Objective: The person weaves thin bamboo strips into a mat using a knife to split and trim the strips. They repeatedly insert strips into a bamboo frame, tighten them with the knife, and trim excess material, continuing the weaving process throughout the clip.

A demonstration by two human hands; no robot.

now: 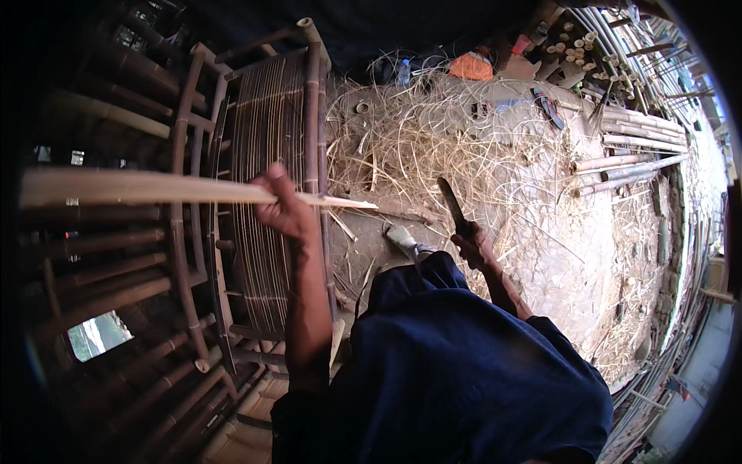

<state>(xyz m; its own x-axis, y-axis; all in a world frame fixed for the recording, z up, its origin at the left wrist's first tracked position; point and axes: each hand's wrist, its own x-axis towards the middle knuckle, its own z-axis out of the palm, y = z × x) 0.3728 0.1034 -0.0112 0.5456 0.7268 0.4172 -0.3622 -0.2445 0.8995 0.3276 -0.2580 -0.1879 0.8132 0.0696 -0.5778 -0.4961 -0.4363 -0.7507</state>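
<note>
My left grip (286,203) is closed around a long, pale stick (154,188), with my fingers curled and my thumb on top. The stick lies sideways in front of me. Its wide end is far off to my left, and its thin, pointy end pokes out past my grip on the right. Under it is a brown wood frame (267,116) with lots of skinny strips on it.

My right grip (474,243) is closed too, around the handle of a knife (450,203). The dark blade points up and a bit to the left (it is not touching the stick).

My blue clothes (464,371) fill the bottom middle, and a pale shoe (400,237) sticks out just past them. All over the floor (541,267) there are curly, thin shavings (433,147). Farther away I see a bottle (403,73), an orange bag (471,67) and a sandal (547,108). Over on the right, some long poles (645,144) lie next to each other.
</note>
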